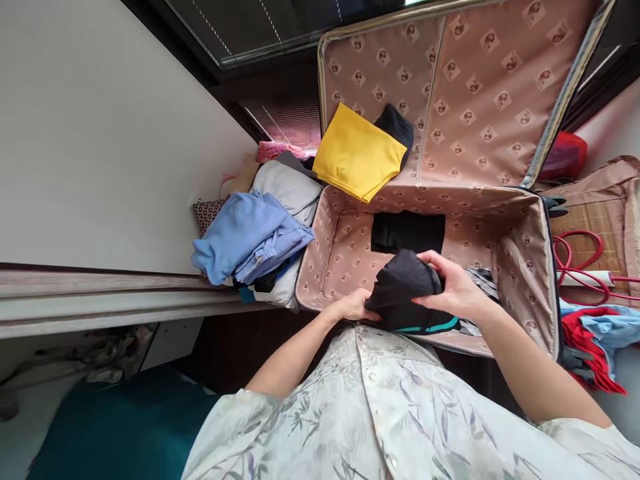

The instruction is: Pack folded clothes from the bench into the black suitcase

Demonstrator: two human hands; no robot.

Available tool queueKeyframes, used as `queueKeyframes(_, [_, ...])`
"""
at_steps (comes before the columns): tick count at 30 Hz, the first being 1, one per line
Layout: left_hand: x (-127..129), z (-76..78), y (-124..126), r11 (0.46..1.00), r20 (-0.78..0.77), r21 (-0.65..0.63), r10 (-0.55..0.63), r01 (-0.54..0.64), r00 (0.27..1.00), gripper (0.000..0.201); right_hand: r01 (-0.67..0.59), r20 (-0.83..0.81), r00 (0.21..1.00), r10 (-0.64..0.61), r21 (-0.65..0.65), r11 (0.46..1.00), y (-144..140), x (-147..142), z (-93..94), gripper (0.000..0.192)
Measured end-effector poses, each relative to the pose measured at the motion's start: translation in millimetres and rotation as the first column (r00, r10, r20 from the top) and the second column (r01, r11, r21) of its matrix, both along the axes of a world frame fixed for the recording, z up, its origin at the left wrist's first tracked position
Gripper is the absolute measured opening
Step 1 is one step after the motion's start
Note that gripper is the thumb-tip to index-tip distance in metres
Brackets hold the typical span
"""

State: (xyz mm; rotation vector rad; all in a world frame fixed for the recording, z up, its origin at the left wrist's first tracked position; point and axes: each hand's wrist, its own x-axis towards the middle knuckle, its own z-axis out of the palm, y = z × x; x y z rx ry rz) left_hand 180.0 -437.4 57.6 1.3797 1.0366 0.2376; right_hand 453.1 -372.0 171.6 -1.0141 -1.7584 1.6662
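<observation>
Both my hands grip a black garment (400,287) with a teal stripe, bunched up above the near side of an open suitcase (345,267). My left hand (356,307) is closed on its left edge. On the upper right, my right hand (450,283) pinches it between thumb and fingers. A folded black cloth (407,232) lies flat on the suitcase floor behind it. Partly hidden by my right arm, a grey patterned cloth (483,280) rests at the right inside the suitcase.
The raised suitcase lid (480,87) leans by the window, with a folded yellow cloth (357,153) and a dark cloth (397,127) against it. Piled clothes, blue ones (255,230) on top, stand left. A red cord (580,250) and red cloth (590,347) lie right.
</observation>
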Motion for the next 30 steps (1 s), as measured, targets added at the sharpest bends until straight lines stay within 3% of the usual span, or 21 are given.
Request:
queueKeyframes(2, [-15,-3.8,-4,0.994,0.002,-0.061,0.091,-0.091,0.996,0.038,0.135,0.029,0.991,-0.134,-0.009,0.991,1,1,-6.8,0.057])
queueKeyframes(6, [-68,19.8,21,0.926,-0.039,0.181,0.344,-0.332,0.938,0.033,0.331,0.065,0.942,-0.329,-0.026,0.943,3,-1,-24.1,0.07])
queueKeyframes(11, [-130,65.9,66,0.887,-0.135,0.402,0.302,-0.226,0.944,0.028,0.411,0.039,0.911,-0.41,-0.016,0.912,11,-26,-46.0,0.083])
queueKeyframes(14, [-153,75.2,74,0.904,-0.238,0.404,0.254,-0.143,0.937,0.031,0.364,0.037,0.931,-0.362,-0.08,0.928,9,-45,-63.1,0.087])
queueKeyframes(17, [-169,62.3,79,0.962,-0.394,0.27,0.076,0.036,0.916,0.035,0.343,0.041,0.939,-0.341,-0.156,0.926,-4,-60,-90.0,0.085])
queueKeyframes(19, [-173,44.6,86,0.968,-0.532,0.181,-0.053,0.175,0.845,0.037,0.365,0.066,0.931,-0.359,-0.216,0.906,-16,-71,-116.2,0.079])
queueKeyframes(21, [-168,24.2,94,0.956,-0.671,0.117,-0.124,0.269,0.731,0.046,0.388,0.159,0.921,-0.356,-0.285,0.877,-27,-83,-147.5,0.071])
queueKeyframes(23, [-154,4.7,102,0.936,-0.787,0.031,-0.193,0.35,0.586,0.059,0.412,0.354,0.889,-0.291,-0.342,0.844,-33,-98,-179.1,0.064])
queueKeyframes(26, [-122,-19.0,111,0.898,-0.865,-0.051,-0.258,0.437,0.429,0.062,0.458,0.611,0.773,-0.168,-0.357,0.814,-32,-117,-214.9,0.065])
queueKeyframes(30, [-95,-40.8,111,0.88,-0.84,-0.095,-0.322,0.465,0.437,0.048,0.473,0.678,0.719,-0.15,-0.32,0.821,-27,-124,-230.5,0.075])
